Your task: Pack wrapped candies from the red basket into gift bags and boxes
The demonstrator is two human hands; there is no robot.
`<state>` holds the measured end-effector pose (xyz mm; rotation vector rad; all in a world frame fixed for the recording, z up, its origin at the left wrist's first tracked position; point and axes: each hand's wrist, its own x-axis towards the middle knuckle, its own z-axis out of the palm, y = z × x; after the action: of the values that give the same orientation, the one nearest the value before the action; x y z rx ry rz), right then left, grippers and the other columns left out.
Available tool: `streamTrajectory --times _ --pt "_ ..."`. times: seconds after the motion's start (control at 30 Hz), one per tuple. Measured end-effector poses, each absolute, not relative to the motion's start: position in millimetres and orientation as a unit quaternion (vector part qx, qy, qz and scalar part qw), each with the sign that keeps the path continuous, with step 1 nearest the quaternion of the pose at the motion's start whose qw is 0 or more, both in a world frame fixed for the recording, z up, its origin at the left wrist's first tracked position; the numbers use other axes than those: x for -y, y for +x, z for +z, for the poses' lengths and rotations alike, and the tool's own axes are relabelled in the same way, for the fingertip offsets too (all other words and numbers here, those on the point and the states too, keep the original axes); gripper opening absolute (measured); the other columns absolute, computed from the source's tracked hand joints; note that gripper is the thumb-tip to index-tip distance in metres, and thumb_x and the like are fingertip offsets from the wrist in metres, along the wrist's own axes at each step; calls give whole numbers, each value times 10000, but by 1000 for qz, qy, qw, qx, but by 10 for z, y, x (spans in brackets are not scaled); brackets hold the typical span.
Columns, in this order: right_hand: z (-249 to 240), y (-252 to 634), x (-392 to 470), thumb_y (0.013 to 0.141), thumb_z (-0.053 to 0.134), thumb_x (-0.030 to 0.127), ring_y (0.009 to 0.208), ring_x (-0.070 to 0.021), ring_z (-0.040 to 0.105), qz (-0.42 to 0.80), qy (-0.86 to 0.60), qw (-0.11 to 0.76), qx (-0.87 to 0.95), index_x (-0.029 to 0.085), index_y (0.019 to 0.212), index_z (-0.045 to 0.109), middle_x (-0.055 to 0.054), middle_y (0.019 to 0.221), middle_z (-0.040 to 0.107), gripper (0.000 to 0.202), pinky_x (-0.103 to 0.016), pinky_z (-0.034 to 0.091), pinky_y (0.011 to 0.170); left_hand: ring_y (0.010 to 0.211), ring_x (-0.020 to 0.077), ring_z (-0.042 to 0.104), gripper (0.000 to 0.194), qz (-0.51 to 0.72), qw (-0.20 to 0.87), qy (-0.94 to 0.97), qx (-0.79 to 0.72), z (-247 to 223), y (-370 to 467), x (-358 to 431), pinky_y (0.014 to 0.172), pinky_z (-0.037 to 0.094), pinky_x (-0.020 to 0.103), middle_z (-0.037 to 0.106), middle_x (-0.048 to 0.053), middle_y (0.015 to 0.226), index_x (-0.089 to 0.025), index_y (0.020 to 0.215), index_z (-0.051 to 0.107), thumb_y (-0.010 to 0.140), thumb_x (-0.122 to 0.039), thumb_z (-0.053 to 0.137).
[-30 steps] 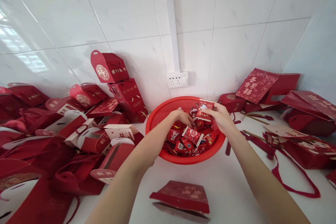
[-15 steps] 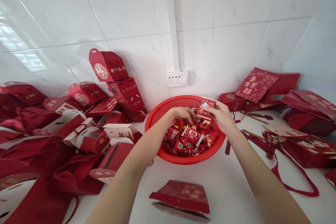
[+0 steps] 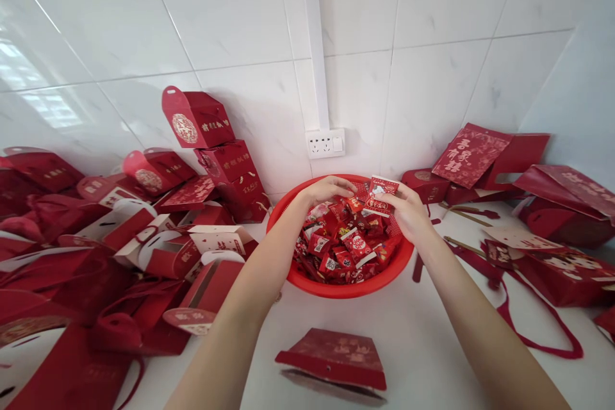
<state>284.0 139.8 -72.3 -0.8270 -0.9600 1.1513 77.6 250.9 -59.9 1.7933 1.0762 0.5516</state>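
Note:
A red plastic colander basket (image 3: 346,290) stands against the wall, filled with red-wrapped sweets (image 3: 331,256). My right hand (image 3: 407,210) pinches a flat red candy packet (image 3: 380,195) with white edges and a cartoon print, held up over the basket's right side. Over the back of the basket, my left hand (image 3: 331,189) has its fingers curled and drawn together. An orange-red wrapper (image 3: 355,205) lies just under those fingertips; whether they grip it or anything else, I cannot make out.
A red folded box (image 3: 336,359) lies on the white table (image 3: 413,346) in front. Many red gift boxes (image 3: 139,243) crowd the left, with a stack (image 3: 228,179) by the wall. Red bags (image 3: 571,275) and ribbons lie at right. A socket (image 3: 325,143) is behind.
My left hand has risen from among the sweets toward the back rim, uncovering more wrappers. My right hand still holds the packet, nearly in the same spot.

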Motion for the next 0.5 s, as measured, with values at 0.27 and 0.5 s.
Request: streamTrajectory --times 0.27,0.5 --pt "-699 2848 -1398 508 921 283 857 -252 736 536 -344 651 414 218 850 755 -7 801 780 386 -435 554 901 1008 252 627 390 226 474 728 -442 -556 783 -2502 854 461 334 785 96 1043 -199 989 770 666 -415 800" --pt "-665 2903 -1390 519 913 294 823 -244 732 586 -316 623 412 231 795 751 -14 827 786 326 -425 575 892 992 230 622 305 225 439 745 -449 -565 752 -2501 822 466 298 786 55 894 -199 913 763 715 -430 777"
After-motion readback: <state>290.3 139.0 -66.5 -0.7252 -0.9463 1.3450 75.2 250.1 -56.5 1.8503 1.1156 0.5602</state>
